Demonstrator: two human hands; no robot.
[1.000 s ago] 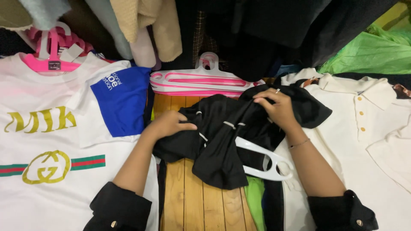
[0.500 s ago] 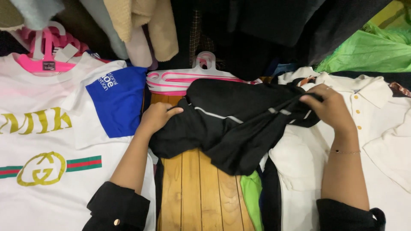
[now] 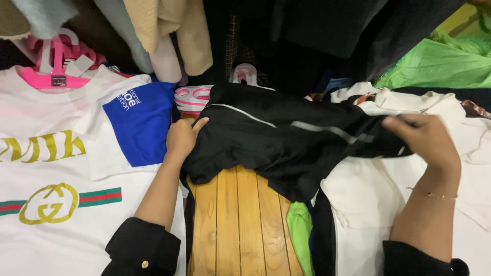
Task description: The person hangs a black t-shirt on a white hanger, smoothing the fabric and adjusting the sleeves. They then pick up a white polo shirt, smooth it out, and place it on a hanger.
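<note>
We see a black fabric garment with thin pale stripes (image 3: 286, 138) spread across the far end of the wooden slatted table (image 3: 230, 220), between a white printed T-shirt (image 3: 56, 168) on the left and a white collared shirt (image 3: 378, 194) on the right. Our left hand (image 3: 181, 138) clutches its left edge; our right hand (image 3: 427, 140) pinches its right end. We judge it light, limp and non-slippery — best gripped at hems or seams.

black garment (image 3: 286, 138) with grey stripes; white, blue-sleeved shirt (image 3: 61, 168); pink hanger (image 3: 53, 76)
</note>
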